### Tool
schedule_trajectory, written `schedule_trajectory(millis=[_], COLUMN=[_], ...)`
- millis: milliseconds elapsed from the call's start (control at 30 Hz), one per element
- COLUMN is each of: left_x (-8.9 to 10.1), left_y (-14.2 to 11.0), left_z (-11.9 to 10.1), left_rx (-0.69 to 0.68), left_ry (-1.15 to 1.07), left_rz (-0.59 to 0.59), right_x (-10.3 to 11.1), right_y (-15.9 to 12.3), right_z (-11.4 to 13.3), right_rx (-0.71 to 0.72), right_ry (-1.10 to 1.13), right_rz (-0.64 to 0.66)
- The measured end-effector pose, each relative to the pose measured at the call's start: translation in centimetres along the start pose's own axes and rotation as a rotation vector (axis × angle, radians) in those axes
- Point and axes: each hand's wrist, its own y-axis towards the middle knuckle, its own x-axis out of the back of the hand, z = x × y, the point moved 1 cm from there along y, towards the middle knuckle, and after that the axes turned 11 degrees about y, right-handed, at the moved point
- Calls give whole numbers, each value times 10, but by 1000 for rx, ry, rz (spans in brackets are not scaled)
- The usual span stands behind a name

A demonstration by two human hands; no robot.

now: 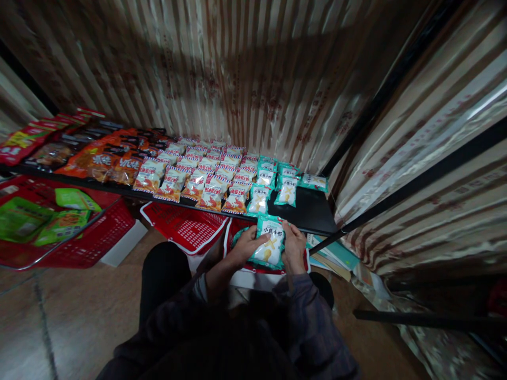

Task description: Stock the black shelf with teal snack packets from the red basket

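Note:
Between both hands is a teal and white snack bag [271,244], held upright above a red basket [227,240] under the shelf edge. My left hand [246,247] grips its left side, thumb across the front. My right hand [294,245] closes on its right edge. Just beyond, on the black shelf [304,210], stand several matching teal bags [287,190] in short rows. Left of them are rows of white snack bags [216,191] with red print and striped edges. The basket's contents are mostly hidden behind my hands and the bag.
Orange snack bags [99,161] and red packets [29,138] fill the shelf's left end. Below sit a red basket with green packets [65,224] and another red basket [186,228]. Black metal poles [396,195] slant at right, before a striped curtain [253,79].

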Motion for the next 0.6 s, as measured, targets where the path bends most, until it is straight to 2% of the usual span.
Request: schedule_trajectory(millis=[200, 433, 600], left_x=[-1, -1, 4], left_y=[-4, 5, 15], left_z=[-8, -19, -26], left_rx=[17, -10, -68], left_ry=[10, -107, -195], left_rz=[-23, -157, -246], right_x=[2, 4, 9], right_y=[-2, -18, -28], right_z=[7, 13, 13], right_rx=[-64, -153, -206], right_ry=[-22, -70, -108], right_rz=[52, 172, 177])
